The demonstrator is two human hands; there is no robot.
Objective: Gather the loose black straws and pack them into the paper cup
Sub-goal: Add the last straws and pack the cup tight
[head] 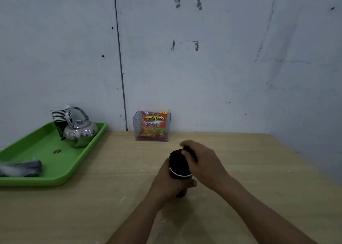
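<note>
A dark paper cup with a white rim stands near the middle of the wooden table. A thick bundle of black straws sticks up out of it. My left hand wraps around the cup's side from the left. My right hand closes over the top right of the straw bundle, fingers curled on the straws. The cup's lower part is mostly hidden by my left hand.
A green tray lies at the left with a steel kettle, a stack of paper cups and a plastic-wrapped dark bundle. A clear box holding a French fries snack bag stands against the wall.
</note>
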